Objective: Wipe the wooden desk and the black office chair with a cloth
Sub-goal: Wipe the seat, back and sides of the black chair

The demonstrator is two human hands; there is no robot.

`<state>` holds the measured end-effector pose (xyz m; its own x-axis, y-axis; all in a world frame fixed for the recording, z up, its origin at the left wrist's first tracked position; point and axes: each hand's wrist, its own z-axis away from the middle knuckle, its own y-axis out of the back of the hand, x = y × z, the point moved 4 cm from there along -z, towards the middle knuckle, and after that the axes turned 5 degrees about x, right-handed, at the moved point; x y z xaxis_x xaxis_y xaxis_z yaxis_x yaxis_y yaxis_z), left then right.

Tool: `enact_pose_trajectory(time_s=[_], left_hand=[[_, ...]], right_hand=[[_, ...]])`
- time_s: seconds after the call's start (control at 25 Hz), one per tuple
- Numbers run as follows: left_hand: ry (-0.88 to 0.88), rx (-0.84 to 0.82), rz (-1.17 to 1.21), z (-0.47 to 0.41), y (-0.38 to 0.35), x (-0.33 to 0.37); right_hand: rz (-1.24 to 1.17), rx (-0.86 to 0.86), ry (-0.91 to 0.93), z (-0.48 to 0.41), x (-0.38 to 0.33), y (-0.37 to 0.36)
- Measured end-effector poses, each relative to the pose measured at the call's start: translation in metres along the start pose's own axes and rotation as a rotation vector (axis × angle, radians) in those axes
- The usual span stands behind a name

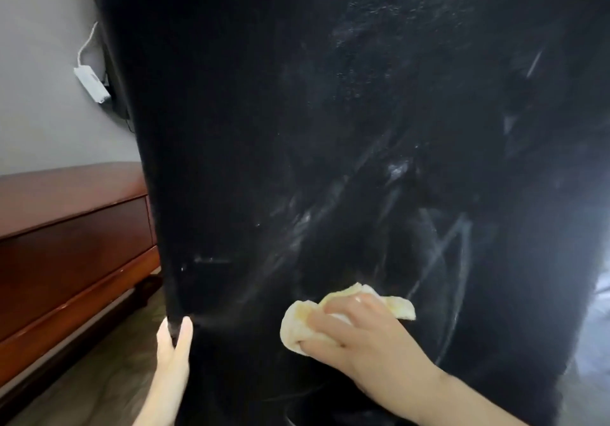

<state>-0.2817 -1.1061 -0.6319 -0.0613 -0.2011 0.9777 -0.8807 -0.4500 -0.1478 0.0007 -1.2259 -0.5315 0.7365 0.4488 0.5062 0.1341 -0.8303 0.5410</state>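
The back of the black office chair fills most of the view, marked with pale wet streaks. My right hand presses a crumpled yellow cloth flat against the lower part of the backrest. My left hand grips the chair's lower left edge, thumb on the back and fingers wrapped behind it. The wooden desk stands at the left, reddish brown, with drawer fronts facing me.
A grey wall rises behind the desk, with a white adapter and its cable hanging against it. Greyish floor shows between desk and chair. A bright patch lies at the far right edge.
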Motion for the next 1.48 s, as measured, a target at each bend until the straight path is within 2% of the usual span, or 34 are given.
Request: enact_pose_trajectory(time_s=[0.12,0.16,0.24,0.36,0.48,0.64,0.76,0.92,1.0,1.12,1.24,1.4,1.48], left_hand=[[0.053,-0.189,-0.012,0.015,-0.011,0.010],[0.137,-0.197,-0.013,0.009,-0.016,0.003],[0.166,-0.232,-0.066,0.012,-0.010,0.001],[0.119,-0.143,-0.169,0.009,-0.013,-0.004],[0.110,-0.148,-0.190,0.013,-0.014,-0.006],[0.132,-0.142,-0.208,0.023,-0.010,0.002],[0.104,-0.218,-0.212,0.032,-0.013,0.015],[0.056,-0.283,-0.356,0.048,-0.009,0.042],[-0.013,-0.332,-0.383,0.057,-0.006,0.066],[-0.172,-0.293,-0.205,0.064,-0.011,0.127],[-0.305,-0.298,-0.131,0.061,-0.040,0.194],[-0.238,-0.160,-0.010,0.051,-0.055,0.237],[-0.240,-0.114,0.024,0.052,-0.050,0.239]], right_hand=[[0.051,-0.049,0.050,-0.015,-0.012,0.007],[0.083,-0.062,0.036,-0.019,-0.012,0.015],[0.153,-0.049,-0.061,-0.028,0.002,0.035],[0.166,0.118,-0.166,-0.041,0.051,0.080],[0.212,0.360,-0.221,-0.056,0.103,0.128],[0.173,0.543,-0.340,-0.066,0.115,0.137],[0.057,0.486,-0.292,-0.056,0.093,0.109],[-0.011,0.226,-0.106,-0.045,0.043,0.063],[-0.005,0.166,-0.051,-0.047,0.031,0.057],[-0.031,0.244,-0.082,-0.068,0.041,0.071],[-0.075,0.352,-0.110,-0.096,0.055,0.095],[-0.099,0.498,-0.259,-0.127,0.058,0.114],[-0.077,0.573,-0.255,-0.135,0.047,0.104]])
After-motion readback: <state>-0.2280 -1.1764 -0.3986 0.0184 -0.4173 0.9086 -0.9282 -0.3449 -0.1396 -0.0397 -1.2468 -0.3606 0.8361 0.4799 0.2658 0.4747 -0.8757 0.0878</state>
